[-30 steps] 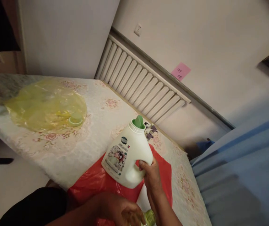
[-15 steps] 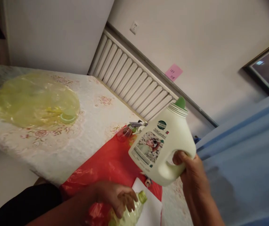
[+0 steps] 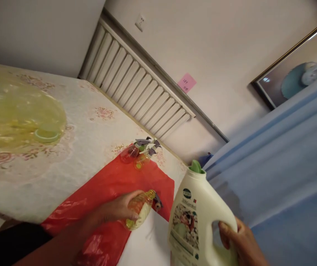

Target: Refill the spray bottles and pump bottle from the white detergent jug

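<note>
My right hand (image 3: 240,244) grips the handle of a white detergent jug (image 3: 195,221) with a green spout and a picture label, held upright at the lower right. My left hand (image 3: 119,208) is wrapped around a small clear bottle of yellow liquid (image 3: 140,212), tilted over a red plastic bag (image 3: 111,192) that lies on the flowered tablecloth (image 3: 86,147). Two small spray bottles (image 3: 138,153) with grey triggers lie at the far end of the red bag.
A yellow plastic bag (image 3: 16,114) with a green cap (image 3: 46,135) on it lies at the left. A white slatted radiator (image 3: 136,85) runs along the wall behind, with a pink note (image 3: 186,82) above. Blue fabric (image 3: 280,166) fills the right side.
My right hand has carried the jug from the red bag out to the right and then down. My left hand has lifted the small bottle up over the red bag. The camera has panned right.
</note>
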`<move>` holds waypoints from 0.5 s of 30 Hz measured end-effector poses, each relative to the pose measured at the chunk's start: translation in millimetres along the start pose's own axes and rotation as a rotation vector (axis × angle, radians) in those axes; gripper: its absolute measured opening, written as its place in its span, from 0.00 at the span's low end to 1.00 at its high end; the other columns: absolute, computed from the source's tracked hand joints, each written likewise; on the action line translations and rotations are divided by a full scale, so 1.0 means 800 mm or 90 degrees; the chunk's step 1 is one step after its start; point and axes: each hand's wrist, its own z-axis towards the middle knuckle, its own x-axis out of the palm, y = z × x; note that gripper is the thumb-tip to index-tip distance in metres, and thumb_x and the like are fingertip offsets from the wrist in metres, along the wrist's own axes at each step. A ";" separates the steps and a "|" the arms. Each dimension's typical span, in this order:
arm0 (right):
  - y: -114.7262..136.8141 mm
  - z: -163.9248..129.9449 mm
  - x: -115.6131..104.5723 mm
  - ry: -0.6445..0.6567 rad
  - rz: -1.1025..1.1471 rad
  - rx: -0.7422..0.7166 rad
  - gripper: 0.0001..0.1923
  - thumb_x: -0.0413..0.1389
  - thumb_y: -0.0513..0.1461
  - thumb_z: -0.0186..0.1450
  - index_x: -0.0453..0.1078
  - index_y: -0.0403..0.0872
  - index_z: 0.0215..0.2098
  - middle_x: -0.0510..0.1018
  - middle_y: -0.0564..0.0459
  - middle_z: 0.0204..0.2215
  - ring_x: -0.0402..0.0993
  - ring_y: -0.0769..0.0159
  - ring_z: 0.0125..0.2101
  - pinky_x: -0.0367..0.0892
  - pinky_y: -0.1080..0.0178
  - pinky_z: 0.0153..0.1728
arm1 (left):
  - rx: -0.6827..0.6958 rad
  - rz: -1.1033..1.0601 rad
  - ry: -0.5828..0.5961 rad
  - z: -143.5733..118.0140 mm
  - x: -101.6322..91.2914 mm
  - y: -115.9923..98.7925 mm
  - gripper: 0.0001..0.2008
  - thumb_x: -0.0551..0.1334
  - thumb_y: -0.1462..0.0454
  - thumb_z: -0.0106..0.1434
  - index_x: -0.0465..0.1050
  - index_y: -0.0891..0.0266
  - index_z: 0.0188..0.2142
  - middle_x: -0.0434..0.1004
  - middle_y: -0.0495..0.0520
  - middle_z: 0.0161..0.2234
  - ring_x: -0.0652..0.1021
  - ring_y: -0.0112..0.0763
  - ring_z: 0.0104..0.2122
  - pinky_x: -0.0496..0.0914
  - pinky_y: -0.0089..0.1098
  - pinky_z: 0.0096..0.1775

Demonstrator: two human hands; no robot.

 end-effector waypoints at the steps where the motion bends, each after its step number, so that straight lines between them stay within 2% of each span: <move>1: -0.007 -0.004 -0.003 0.009 -0.024 0.008 0.29 0.65 0.60 0.49 0.71 0.43 0.29 0.60 0.62 0.10 0.50 0.74 0.16 0.48 0.68 0.21 | -0.010 0.010 -0.016 0.000 0.001 0.000 0.44 0.72 0.64 0.47 0.60 0.57 0.63 0.73 0.58 0.59 0.73 0.51 0.56 0.69 0.41 0.53; 5: -0.028 -0.012 -0.011 0.103 -0.117 0.031 0.35 0.63 0.63 0.49 0.74 0.41 0.37 0.61 0.63 0.13 0.51 0.75 0.16 0.50 0.68 0.21 | -0.025 0.023 -0.030 0.001 0.004 -0.004 0.42 0.70 0.65 0.48 0.59 0.55 0.63 0.75 0.56 0.56 0.76 0.49 0.53 0.72 0.39 0.50; 11: -0.033 -0.020 -0.002 0.221 -0.152 0.031 0.36 0.62 0.66 0.47 0.74 0.44 0.35 0.71 0.56 0.22 0.55 0.75 0.16 0.52 0.69 0.15 | 0.004 0.064 -0.022 0.001 0.008 -0.007 0.39 0.66 0.67 0.50 0.59 0.55 0.62 0.69 0.56 0.61 0.70 0.48 0.60 0.68 0.40 0.55; 15: -0.026 -0.030 0.006 0.252 -0.140 0.048 0.38 0.64 0.64 0.47 0.74 0.45 0.43 0.75 0.52 0.28 0.65 0.69 0.21 0.55 0.70 0.15 | -0.031 0.057 0.018 -0.002 0.012 -0.009 0.36 0.65 0.66 0.51 0.60 0.56 0.60 0.74 0.57 0.55 0.76 0.49 0.52 0.73 0.39 0.46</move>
